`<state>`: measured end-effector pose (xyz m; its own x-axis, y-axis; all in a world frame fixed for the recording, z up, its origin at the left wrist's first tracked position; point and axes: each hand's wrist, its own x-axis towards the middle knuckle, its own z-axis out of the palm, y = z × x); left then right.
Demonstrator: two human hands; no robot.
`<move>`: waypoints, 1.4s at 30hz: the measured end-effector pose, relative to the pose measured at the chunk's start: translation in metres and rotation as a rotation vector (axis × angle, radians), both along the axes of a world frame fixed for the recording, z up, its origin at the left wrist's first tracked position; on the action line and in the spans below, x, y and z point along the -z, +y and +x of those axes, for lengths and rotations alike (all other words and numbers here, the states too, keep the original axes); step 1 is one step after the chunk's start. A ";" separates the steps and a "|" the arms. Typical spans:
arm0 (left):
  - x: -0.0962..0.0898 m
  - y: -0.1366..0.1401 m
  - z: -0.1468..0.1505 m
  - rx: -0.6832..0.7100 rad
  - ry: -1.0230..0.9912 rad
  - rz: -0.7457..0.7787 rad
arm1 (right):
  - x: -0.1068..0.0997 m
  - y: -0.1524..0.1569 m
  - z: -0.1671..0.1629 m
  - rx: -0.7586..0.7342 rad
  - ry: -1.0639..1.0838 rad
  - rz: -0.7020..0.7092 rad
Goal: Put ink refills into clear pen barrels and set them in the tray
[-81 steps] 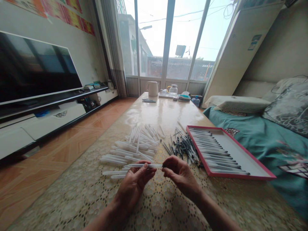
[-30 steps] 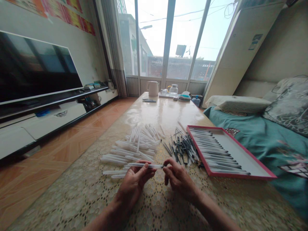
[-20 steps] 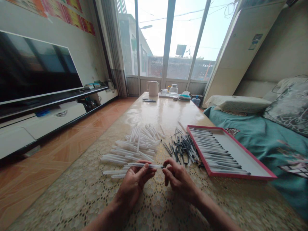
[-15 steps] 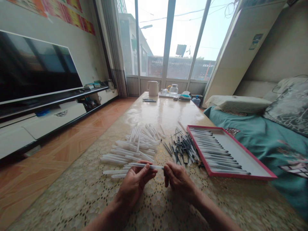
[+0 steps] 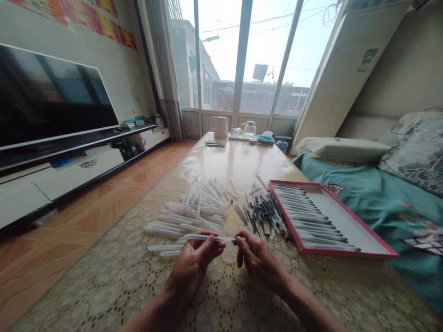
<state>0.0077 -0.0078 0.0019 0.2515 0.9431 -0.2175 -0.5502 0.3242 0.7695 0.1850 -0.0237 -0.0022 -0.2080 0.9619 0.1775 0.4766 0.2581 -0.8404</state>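
My left hand (image 5: 198,256) is closed on a white translucent pen barrel (image 5: 221,239), held level between thumb and fingers. At the barrel's right end sits a small dark piece (image 5: 235,241), and my right hand (image 5: 254,252) pinches there with thumb and forefinger. Whether that piece is a refill tip or a plug I cannot make out. Just beyond my left hand lies a heap of white pen barrels (image 5: 194,207). A pile of dark thin pen parts (image 5: 261,210), looking like refills and caps, lies beyond my right hand.
To the right stands a red-rimmed tray (image 5: 353,221) with a row of pens (image 5: 311,216) along its left side. At the table's far end are a kettle (image 5: 219,127), a glass jug (image 5: 249,128) and a tissue pack (image 5: 266,138). A sofa (image 5: 346,184) borders the right.
My right fingers have shifted slightly and opened a little at the barrel's end, so the dark piece now shows. My left hand and the barrel have barely moved.
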 end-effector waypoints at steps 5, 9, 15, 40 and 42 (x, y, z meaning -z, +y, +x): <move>0.002 0.000 0.000 0.011 0.002 0.009 | 0.004 0.000 0.000 -0.003 -0.042 0.043; 0.004 0.001 0.000 0.032 0.012 0.026 | 0.005 0.000 0.001 -0.030 0.002 -0.025; 0.003 0.000 0.001 0.081 0.083 0.088 | -0.003 -0.002 0.002 -0.018 -0.038 0.012; -0.050 0.024 -0.034 -0.091 1.051 0.816 | 0.005 0.006 0.008 0.289 -0.032 0.161; -0.042 0.042 -0.031 -0.134 1.167 0.928 | 0.005 0.006 0.008 0.308 -0.026 0.171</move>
<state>-0.0237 0.0346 0.0438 0.2661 0.8557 0.4438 0.5177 -0.5153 0.6830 0.1929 -0.0179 -0.0070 0.0807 0.9371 0.3396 0.5745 0.2347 -0.7842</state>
